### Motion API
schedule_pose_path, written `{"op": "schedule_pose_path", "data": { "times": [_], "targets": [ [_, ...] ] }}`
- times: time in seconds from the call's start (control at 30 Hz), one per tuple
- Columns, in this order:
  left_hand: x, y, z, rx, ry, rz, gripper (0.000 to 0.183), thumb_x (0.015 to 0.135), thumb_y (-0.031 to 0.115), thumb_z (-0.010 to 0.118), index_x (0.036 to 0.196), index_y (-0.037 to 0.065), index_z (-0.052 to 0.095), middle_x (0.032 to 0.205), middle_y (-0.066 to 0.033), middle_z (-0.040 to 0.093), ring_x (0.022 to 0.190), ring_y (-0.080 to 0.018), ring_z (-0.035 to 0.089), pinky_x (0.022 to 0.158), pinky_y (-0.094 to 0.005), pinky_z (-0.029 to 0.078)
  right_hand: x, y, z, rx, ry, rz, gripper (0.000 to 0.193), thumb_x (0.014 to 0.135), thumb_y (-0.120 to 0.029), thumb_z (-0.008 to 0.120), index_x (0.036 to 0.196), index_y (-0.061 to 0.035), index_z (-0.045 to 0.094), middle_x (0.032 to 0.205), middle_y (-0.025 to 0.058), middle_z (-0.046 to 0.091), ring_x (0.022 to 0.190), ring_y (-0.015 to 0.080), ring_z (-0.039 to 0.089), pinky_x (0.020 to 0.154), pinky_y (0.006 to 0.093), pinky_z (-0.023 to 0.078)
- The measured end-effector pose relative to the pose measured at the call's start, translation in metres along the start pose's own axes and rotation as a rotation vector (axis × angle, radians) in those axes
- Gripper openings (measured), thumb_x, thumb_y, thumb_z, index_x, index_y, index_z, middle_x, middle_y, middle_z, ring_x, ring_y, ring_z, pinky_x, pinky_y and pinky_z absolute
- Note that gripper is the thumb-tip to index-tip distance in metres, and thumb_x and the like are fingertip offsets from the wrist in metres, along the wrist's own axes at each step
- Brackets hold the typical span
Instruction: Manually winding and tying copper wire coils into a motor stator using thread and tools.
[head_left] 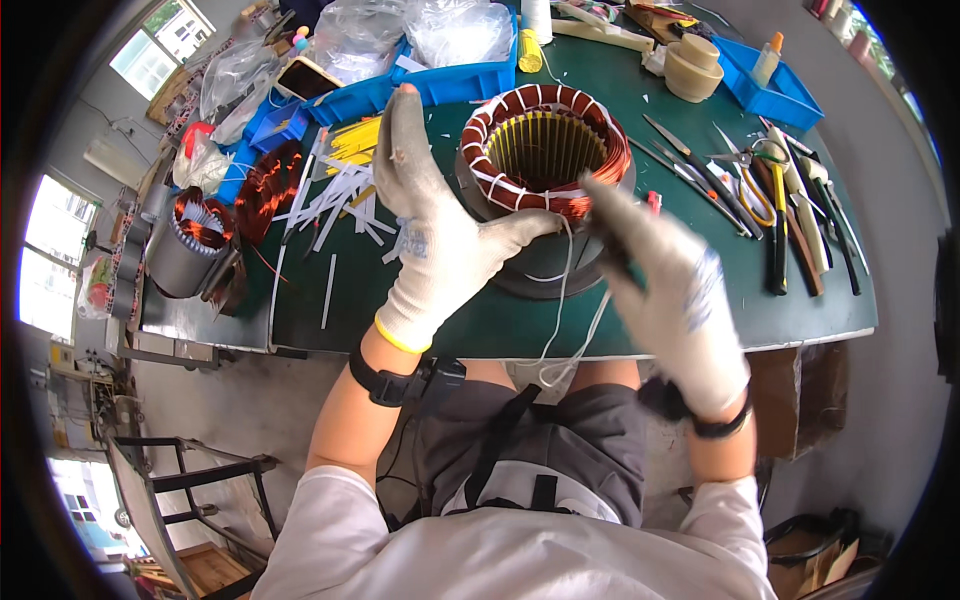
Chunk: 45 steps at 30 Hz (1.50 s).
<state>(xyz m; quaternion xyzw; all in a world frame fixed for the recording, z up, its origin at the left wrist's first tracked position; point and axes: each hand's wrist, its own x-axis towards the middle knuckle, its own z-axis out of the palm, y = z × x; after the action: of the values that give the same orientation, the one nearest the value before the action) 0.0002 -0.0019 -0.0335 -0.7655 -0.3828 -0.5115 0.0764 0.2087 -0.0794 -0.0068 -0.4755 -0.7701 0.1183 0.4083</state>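
Copper coil (pixel 525 197) stands on the counter (pixel 450 335), spread left grip (pixel 430 225) at its near rim, right grip (pixel 668 270) beside it too blurred to tell, and its trailing cord (pixel 569 250) probably wants steady, even tension.

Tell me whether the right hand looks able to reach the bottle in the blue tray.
Probably yes, with a stretch: the bottle is in an open tray at the far right, and only low tools seem to be between it and the right hand.
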Motion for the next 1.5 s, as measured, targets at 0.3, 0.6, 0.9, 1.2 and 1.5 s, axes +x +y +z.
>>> {"op": "schedule_pose_path", "data": {
  "times": [0.3, 0.6, 0.9, 1.2, 1.5],
  "targets": [
    [0.008, 0.001, -0.008, 0.087, 0.014, 0.163, 0.132, 0.059, 0.051, 0.091, 0.155, -0.001, 0.017, 0.156, -0.0324, 0.020, 0.141, -0.0464, 0.026, 0.113, -0.0574, 0.025, 0.116, 0.005, -0.022, -0.572, -0.959, -0.193, 0.048, 0.078, -0.032, 0.074, 0.122, -0.0149, 0.067, 0.103, 0.0215, 0.070, 0.106, 0.0302, 0.067, 0.098, 0.0480, 0.046],
    [0.039, 0.006, -0.005, -0.366, -0.470, 0.304, 0.053, 0.079, 0.016, 0.078, 0.129, 0.014, 0.060, 0.105, -0.0094, 0.070, 0.083, -0.0275, 0.067, 0.082, -0.0397, 0.049, -0.028, 0.069, -0.026, 0.410, 0.201, 0.017, 0.016, 0.082, 0.004, 0.062, 0.097, -0.0022, 0.065, 0.095, 0.0135, 0.065, 0.078, 0.0258, 0.065, 0.068, 0.0374, 0.053],
    [0.035, 0.007, -0.007, -0.353, -0.428, 0.322, 0.027, 0.078, 0.013, 0.077, 0.105, 0.012, 0.073, 0.090, -0.0049, 0.071, 0.081, -0.0259, 0.064, 0.080, -0.0370, 0.048, -0.051, 0.026, 0.014, 1.217, 0.087, 0.375, 0.022, 0.094, -0.004, 0.052, 0.115, -0.0049, 0.047, 0.110, 0.0080, 0.057, 0.082, 0.0105, 0.053, 0.074, 0.0245, 0.045],
    [0.036, 0.006, -0.009, -0.361, -0.406, 0.341, 0.026, 0.078, 0.010, 0.076, 0.104, 0.011, 0.073, 0.088, -0.0051, 0.071, 0.079, -0.0259, 0.064, 0.078, -0.0372, 0.049, -0.065, 0.038, 0.030, 0.024, 0.074, 0.118, 0.026, 0.089, 0.002, 0.056, 0.114, 0.0008, 0.059, 0.094, 0.0241, 0.067, 0.087, 0.0394, 0.067, 0.080, 0.0423, 0.054],
    [0.032, 0.007, -0.009, -0.356, -0.401, 0.318, 0.031, 0.076, 0.008, 0.077, 0.105, 0.012, 0.072, 0.088, -0.0060, 0.070, 0.080, -0.0273, 0.062, 0.082, -0.0381, 0.048, -0.107, 0.053, -0.007, 0.683, 0.091, 0.167, 0.065, 0.093, -0.048, 0.066, 0.139, -0.0049, 0.049, 0.107, 0.0102, 0.062, 0.083, 0.0154, 0.061, 0.068, 0.0270, 0.051]
  ]
}}
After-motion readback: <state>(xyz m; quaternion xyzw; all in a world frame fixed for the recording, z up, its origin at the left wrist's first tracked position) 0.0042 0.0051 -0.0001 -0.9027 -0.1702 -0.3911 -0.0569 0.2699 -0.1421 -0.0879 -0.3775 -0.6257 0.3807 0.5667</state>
